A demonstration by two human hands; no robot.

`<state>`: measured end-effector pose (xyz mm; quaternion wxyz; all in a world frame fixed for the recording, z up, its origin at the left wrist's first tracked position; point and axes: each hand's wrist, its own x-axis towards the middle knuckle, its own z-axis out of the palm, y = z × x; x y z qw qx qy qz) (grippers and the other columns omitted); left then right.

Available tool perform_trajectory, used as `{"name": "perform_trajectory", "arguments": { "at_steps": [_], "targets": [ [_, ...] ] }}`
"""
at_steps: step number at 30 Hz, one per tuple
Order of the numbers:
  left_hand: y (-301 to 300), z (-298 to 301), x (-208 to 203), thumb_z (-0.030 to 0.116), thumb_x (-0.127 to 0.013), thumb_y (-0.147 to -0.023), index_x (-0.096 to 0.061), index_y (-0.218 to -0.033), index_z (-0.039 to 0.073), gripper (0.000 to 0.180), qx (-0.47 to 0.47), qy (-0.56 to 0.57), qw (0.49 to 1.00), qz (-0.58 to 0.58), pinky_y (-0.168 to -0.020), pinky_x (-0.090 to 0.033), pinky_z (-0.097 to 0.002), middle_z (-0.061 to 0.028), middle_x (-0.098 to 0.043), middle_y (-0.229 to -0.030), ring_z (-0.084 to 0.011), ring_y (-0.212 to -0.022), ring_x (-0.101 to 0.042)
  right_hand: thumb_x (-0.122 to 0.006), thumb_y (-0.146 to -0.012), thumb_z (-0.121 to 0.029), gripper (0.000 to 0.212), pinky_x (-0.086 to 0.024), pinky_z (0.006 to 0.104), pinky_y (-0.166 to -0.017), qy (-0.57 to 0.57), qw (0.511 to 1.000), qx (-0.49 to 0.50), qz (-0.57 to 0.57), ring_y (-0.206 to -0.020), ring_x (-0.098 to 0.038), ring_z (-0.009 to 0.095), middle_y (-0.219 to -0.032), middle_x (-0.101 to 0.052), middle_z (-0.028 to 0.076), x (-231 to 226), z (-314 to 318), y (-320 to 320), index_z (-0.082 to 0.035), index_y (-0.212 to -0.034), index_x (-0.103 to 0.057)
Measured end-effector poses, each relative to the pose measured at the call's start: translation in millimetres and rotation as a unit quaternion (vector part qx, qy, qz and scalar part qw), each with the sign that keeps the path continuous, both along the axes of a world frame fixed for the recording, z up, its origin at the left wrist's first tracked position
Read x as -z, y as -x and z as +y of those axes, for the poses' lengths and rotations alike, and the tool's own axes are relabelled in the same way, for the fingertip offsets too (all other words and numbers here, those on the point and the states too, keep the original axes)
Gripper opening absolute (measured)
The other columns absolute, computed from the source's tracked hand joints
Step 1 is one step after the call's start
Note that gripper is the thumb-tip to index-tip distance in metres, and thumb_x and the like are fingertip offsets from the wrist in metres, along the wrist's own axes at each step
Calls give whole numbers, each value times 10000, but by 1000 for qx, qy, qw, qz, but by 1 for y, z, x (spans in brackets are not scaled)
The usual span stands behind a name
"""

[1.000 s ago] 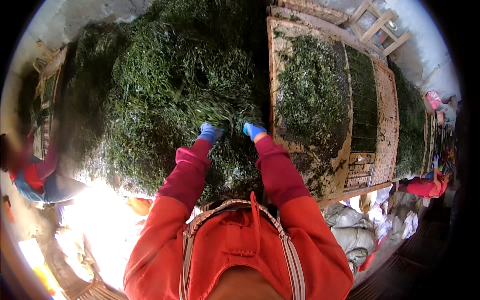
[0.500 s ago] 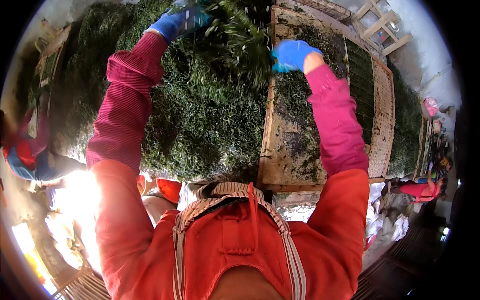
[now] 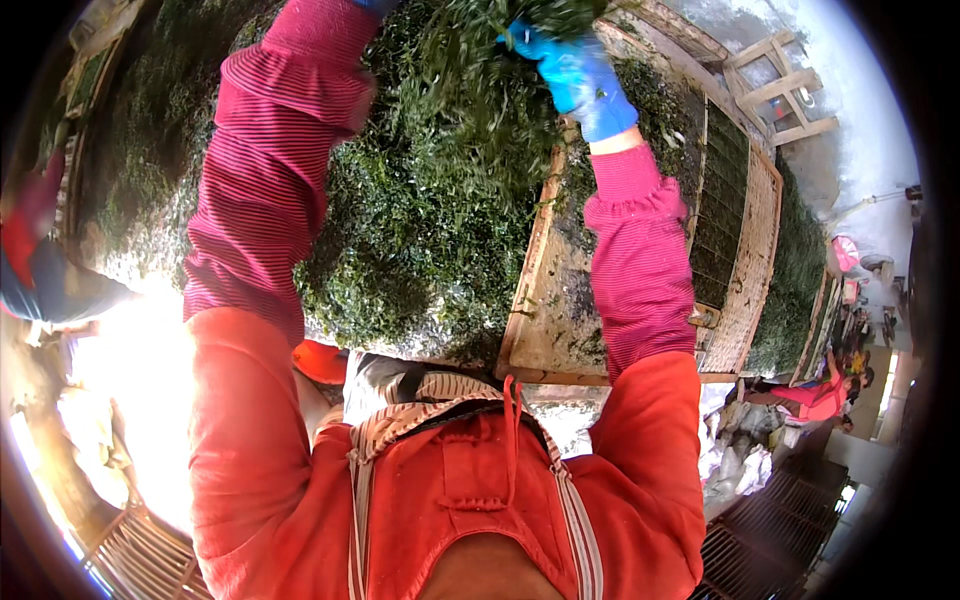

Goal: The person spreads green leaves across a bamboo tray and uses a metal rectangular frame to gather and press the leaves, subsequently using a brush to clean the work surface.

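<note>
My right hand (image 3: 575, 75), in a blue glove, is at the upper middle with its fingers closed into a clump of dark green leafy strands (image 3: 510, 110). The clump is blurred and partly cut off by the top edge. Of my left hand, only the blue glove cuff (image 3: 376, 5) shows at the top edge; its fingers are hidden. Below both hands spreads a thick bed of the same green matter (image 3: 420, 250). To its right lies a wooden-framed board (image 3: 548, 335) scattered with green bits, under my right forearm.
Beyond the board stand a gridded frame of dark green squares (image 3: 722, 200) and a pale mesh panel (image 3: 750, 265). A wooden rack (image 3: 780, 90) leans at the upper right. Other people are at the left edge (image 3: 45, 270) and far right (image 3: 815, 400). Red containers (image 3: 318, 362) sit below the bed's near edge.
My right hand has moved up and left, off the board and into the leafy clump. My left hand has gone up, mostly out of view. The clump has shifted toward the top.
</note>
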<state>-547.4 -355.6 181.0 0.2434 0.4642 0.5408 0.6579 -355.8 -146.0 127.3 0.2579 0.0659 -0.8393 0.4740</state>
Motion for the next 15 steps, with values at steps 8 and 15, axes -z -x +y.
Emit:
{"name": "perform_trajectory", "arguments": {
  "at_steps": [8, 15],
  "targets": [
    [-2, -110, 112, 306, -723, -935, -609, -1333, 7, 511, -191, 147, 965, 99, -949, -556, -336, -190, -684, -1250, -252, -1111, -687, -576, -1019, -211, 274, -466, 336, -1056, 118, 982, 142, -50, -1048, -679, 177, -1159, -739, 80, -37, -50, -4, -75, -1210, -719],
    [-5, -108, 85, 324, -738, -924, -654, -1294, 60, 462, -222, 125, 911, 323, -931, -573, -380, -167, -708, -1217, -262, -1063, -713, -710, -944, -371, 414, -500, 330, -880, 16, 972, 234, -6, -938, -639, 130, -993, -735, 50, -84, -17, 23, 14, -1095, -727]
  ]
}}
